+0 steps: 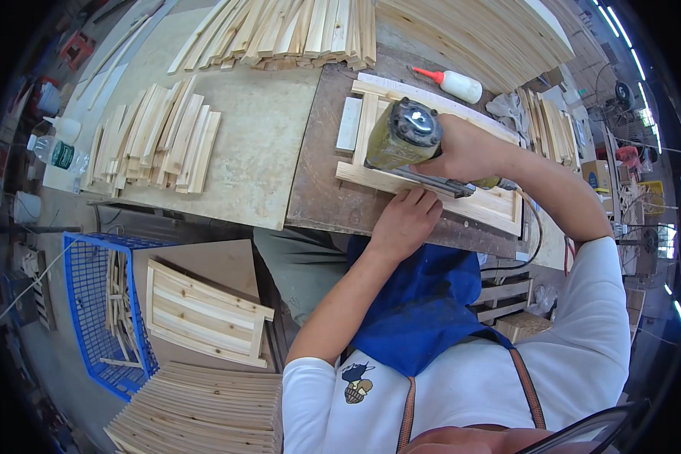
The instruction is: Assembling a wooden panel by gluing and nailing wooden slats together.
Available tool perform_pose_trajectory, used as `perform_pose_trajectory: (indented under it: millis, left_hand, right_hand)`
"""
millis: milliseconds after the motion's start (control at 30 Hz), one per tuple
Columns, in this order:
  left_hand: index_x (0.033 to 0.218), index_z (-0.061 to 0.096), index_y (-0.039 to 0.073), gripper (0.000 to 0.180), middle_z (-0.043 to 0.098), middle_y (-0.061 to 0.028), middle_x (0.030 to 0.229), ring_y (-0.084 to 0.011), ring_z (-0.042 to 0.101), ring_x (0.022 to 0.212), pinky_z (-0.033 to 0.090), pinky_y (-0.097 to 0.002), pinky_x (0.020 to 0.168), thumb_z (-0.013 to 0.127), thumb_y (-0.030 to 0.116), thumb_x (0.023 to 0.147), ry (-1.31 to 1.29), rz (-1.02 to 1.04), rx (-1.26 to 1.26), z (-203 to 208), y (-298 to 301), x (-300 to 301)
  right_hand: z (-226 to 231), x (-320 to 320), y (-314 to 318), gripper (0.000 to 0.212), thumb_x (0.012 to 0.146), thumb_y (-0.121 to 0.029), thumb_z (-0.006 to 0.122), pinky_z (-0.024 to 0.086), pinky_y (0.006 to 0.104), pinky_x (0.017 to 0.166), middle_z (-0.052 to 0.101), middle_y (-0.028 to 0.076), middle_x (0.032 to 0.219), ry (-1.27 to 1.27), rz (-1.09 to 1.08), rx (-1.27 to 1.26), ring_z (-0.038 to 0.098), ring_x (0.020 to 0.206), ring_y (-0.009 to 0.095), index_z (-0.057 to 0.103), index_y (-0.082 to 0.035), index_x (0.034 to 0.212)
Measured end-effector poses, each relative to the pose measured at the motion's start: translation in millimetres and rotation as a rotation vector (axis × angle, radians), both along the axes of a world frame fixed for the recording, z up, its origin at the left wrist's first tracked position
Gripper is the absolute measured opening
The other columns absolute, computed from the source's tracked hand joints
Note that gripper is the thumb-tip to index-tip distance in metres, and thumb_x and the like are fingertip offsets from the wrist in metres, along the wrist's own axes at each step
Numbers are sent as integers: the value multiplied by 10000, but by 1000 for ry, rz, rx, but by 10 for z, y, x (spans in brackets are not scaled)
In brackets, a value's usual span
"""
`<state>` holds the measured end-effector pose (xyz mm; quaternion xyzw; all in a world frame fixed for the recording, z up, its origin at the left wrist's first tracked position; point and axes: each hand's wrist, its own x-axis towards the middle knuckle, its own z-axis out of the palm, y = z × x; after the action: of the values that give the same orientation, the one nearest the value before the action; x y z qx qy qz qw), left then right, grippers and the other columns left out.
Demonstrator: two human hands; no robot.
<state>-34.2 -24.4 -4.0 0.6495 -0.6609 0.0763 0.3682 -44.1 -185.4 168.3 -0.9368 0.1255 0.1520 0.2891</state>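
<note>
My right hand (467,147) is wrapped around the grip of a pneumatic nail gun (392,142), an olive-coloured tool with a dark round cap. The gun lies low over a pale wooden frame (367,176) on the bench, its magazine running along the near rail. At that rail's near edge rests my left hand (402,225), fingers bent together against the wood, just below the gun; the fingertips are partly hidden. An air hose (536,216) runs from the gun down the right side. Where the nose meets the wood is hidden from this view.
A white glue bottle with red nozzle (458,85) lies beyond the frame. Wood strips are stacked at the back (295,34), left (155,140) and right (550,125). A slatted wooden panel (204,314), stacked boards (197,412) and a blue crate (83,303) stand at lower left.
</note>
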Motion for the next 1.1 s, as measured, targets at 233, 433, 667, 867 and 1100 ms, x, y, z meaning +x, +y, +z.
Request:
perform_pose_trajectory:
  millis: [233,433,667,867,1100]
  left_hand:
    - [1002,698,57,232,613,-65,1052,-245,595,1086,548,-377,911,638,191,823,-11,-10,-24,-27,13,-27]
    - [991,702,59,212,617,-66,1023,-259,603,1055,553,-390,869,639,182,830,-4,11,-88,-17,24,-9]
    - [884,671,95,127,623,-89,857,-313,611,810,498,-449,704,771,173,886,260,121,-63,72,222,238]
    - [870,652,102,223,611,-66,833,-296,586,765,492,-431,680,850,202,852,302,274,-25,81,297,438]
    - [883,661,100,238,612,-55,838,-284,593,773,496,-420,678,877,176,821,309,268,-20,58,294,438]
  right_hand:
    - [29,-17,55,367,858,-229,786,583,422,846,767,250,960,22,22,21,743,885,375,754,25,1122]
    - [122,-127,35,373,848,-107,812,561,384,910,779,164,1054,67,-87,55,718,955,258,721,21,1185]
    - [303,-801,-97,379,855,-112,814,562,376,895,778,162,1046,-108,-190,97,715,935,245,716,16,1198]
    - [273,-1234,-153,402,858,-123,818,558,386,914,770,173,1104,196,-366,30,720,972,264,708,-5,1226]
    - [92,-1341,-178,401,862,-133,816,556,389,925,766,180,1117,106,-329,96,724,1003,290,708,-9,1227]
